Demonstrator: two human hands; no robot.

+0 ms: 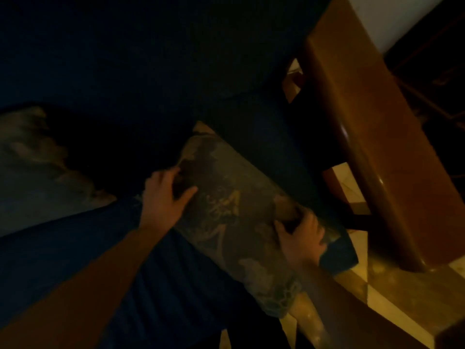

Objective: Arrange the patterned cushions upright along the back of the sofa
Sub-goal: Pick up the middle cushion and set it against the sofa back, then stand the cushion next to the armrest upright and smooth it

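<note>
2 hands clamp our patterned cushion (234, 210), the left hand (163, 197) on its upper face, the right hand (302, 238) on its edge nearest the wooden armrest (364, 122), so we should tip it upright against the sofa (125, 59) back beside that armrest, judging by its slant.

A dark blue sofa (176, 273) carries everything. One patterned cushion (234, 217) lies on its seat between both hands, touching them. A second cushion (32, 167) rests well left of the left hand (163, 197).

2 patterned cushions – one held (234, 215), one at left (32, 167); 2 hands – left (163, 197), right (302, 238); 1 wooden armrest (372, 137).
</note>
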